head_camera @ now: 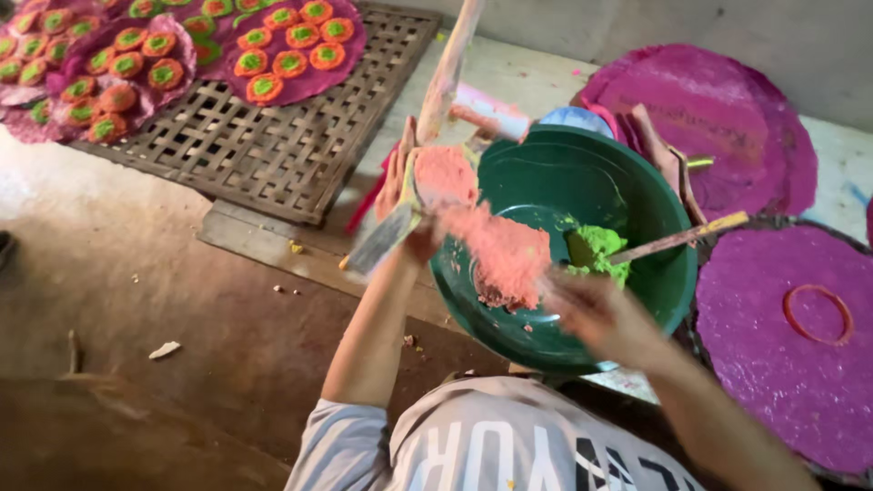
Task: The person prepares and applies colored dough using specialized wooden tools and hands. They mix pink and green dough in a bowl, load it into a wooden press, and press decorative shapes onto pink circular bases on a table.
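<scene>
My left hand (400, 186) is raised over the left rim of a green plastic bowl (637, 195). It grips a flat metal scraper (382, 238) and has a lump of pink-orange paste (446, 173) against its palm. A bigger heap of the same pink paste (505, 259) lies inside the bowl, next to a smaller lump of green paste (602, 245). My right hand (600, 314) is blurred at the bowl's near rim, its fingers by the pink heap. Whether it holds any paste cannot be told.
A stick (677, 238) rests in the bowl on the green paste. A woven lattice tray (273, 150) at the upper left carries magenta sheets with several orange-and-green discs (289, 62). Round magenta mats (727, 118) lie at the right, one with a red ring (818, 314). A wooden pole (450, 64) rises behind my left hand.
</scene>
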